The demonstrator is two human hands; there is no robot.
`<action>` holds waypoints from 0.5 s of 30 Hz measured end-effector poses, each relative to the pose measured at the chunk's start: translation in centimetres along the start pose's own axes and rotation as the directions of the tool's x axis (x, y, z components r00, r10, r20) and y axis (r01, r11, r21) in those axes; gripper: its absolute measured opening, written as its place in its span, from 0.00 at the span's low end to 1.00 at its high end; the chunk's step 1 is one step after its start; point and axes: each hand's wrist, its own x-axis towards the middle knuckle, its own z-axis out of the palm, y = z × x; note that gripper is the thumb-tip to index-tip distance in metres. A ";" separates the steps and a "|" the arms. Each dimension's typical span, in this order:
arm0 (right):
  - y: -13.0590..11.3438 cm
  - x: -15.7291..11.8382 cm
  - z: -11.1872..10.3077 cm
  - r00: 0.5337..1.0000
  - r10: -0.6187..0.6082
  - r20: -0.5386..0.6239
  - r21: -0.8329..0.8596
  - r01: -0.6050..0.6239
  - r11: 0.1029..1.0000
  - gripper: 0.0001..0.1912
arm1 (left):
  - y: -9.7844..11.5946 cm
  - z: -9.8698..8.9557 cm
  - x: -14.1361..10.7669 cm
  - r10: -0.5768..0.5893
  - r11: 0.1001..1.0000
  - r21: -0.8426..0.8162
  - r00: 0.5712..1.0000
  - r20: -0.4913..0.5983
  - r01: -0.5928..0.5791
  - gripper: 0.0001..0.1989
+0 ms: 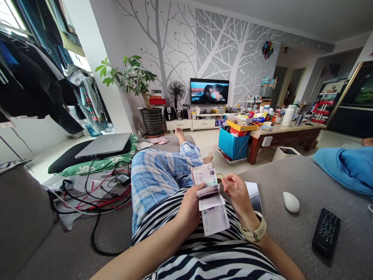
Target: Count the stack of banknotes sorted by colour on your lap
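Left hand [190, 208] wrapped round banknotes [215, 222], thumb across them — good anchor; firm hold near bend should stop loose ends sliding. Banknotes in front of striped shirt [230, 258], some reaching up past thumb, others fanned below. And right hand [238, 193], just beside: fingers curled in, can't tell whether anything's pinched. Best touch here — light fingertips, one edge each time, none clinging together.
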 end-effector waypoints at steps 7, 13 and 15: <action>0.9 0.1 0.2 1.000 0.018 0.021 -0.020 -0.018 1.000 0.18 | 0.0 0.9 -0.3 -0.002 1.000 0.008 0.997 -0.082 0.003 0.09; 1.4 0.0 0.2 1.000 -0.005 0.002 -0.114 0.005 0.993 0.19 | -0.1 0.9 -0.4 -0.006 1.000 0.017 0.994 -0.108 0.008 0.08; 1.5 0.0 0.2 1.000 -0.006 0.011 -0.105 0.007 0.994 0.19 | -0.1 0.9 -0.4 -0.002 1.000 0.008 0.994 -0.111 0.002 0.07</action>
